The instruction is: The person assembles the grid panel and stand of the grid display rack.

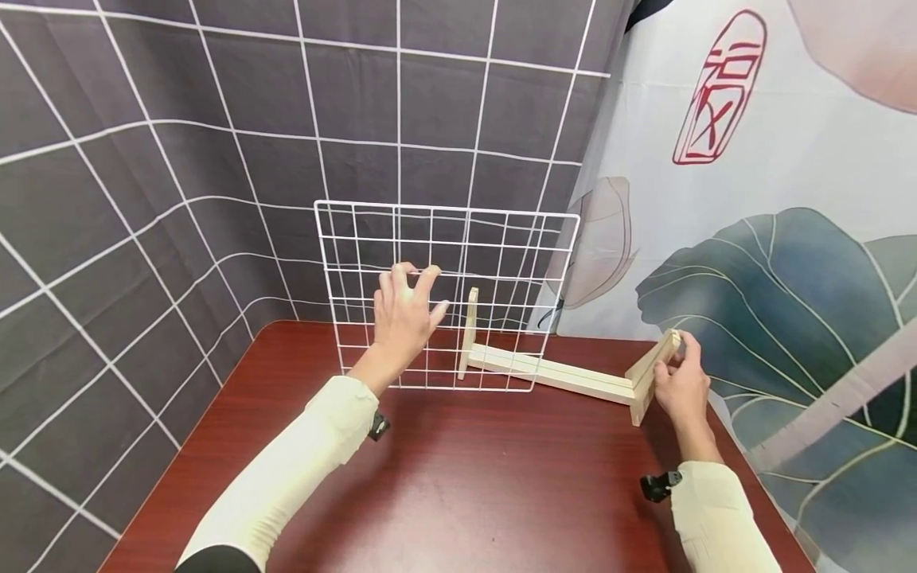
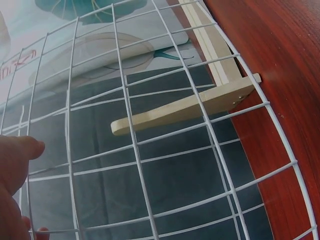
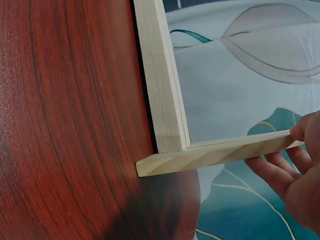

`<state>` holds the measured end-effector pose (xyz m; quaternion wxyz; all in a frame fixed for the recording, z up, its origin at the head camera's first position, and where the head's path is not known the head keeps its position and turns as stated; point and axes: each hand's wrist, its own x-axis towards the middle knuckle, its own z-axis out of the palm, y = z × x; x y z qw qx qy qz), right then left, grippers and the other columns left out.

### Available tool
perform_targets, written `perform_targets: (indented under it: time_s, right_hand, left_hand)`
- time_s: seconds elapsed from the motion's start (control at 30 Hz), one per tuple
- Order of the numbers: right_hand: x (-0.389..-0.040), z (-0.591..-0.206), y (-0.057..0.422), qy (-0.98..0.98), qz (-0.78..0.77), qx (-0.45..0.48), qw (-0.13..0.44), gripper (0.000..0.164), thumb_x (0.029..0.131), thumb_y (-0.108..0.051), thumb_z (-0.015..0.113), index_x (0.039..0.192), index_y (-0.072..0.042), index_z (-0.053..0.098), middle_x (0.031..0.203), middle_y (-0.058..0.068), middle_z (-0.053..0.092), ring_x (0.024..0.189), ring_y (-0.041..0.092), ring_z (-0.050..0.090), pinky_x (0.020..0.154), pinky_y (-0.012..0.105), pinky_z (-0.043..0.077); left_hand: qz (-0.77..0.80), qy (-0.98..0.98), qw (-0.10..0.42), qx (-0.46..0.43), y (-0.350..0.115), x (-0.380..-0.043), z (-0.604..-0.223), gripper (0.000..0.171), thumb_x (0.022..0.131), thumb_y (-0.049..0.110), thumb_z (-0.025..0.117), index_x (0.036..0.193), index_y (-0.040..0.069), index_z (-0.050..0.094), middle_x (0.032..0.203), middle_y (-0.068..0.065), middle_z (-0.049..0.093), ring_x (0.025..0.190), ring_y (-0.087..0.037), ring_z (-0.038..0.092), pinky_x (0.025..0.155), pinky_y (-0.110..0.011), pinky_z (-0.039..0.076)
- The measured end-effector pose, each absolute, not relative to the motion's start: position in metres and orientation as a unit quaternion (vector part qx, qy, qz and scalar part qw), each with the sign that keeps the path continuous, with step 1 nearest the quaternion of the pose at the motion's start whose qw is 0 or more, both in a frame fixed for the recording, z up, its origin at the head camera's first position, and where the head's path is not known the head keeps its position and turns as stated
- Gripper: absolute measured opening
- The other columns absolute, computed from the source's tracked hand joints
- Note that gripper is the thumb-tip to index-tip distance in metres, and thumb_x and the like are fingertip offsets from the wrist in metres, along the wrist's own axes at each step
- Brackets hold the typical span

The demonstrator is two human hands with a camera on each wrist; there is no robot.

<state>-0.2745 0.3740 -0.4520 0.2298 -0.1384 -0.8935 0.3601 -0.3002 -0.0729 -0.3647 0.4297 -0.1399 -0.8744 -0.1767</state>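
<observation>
A white wire grid panel [image 1: 446, 208] stands nearly upright over the far part of the table. My left hand [image 1: 403, 314] grips it by the wires near its middle; in the left wrist view the thumb of that hand [image 2: 12, 170] shows at the edge. Behind and right of the panel is a pale wooden stand [image 1: 566, 378], a long bar with an upright piece at each end. Through the mesh I see its left end piece [image 2: 175, 110]. My right hand [image 1: 684, 386] pinches the upper part of the right end piece [image 3: 210, 156], thumb on one side, fingers on the other.
The reddish-brown table [image 1: 458, 477] ends close behind the stand and beside my right hand. A dark grey curtain [image 1: 251, 79] with white lines hangs behind and left. On the right hangs a white cloth [image 1: 645, 95] printed with leaves.
</observation>
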Motion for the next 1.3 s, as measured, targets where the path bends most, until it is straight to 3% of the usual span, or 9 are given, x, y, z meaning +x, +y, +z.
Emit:
perform_targets:
  time_s: [1.3]
  right_hand:
    - [-0.316,-0.459,0.323,-0.901,0.377,-0.011,0.214,0.064,0.095,-0.006,0.06,0.153,-0.016,0.033,0.124,0.03,0.065,0.106,0.043,0.07,0.089,0.057,0.056]
  left_hand:
    - [-0.161,-0.874,0.434,-0.147,-0.073,-0.302,-0.361,0.055,0.08,0.03,0.085,0.126,0.021,0.056,0.121,-0.017,0.05,0.096,-0.037,0.051,0.062,-0.041,0.043]
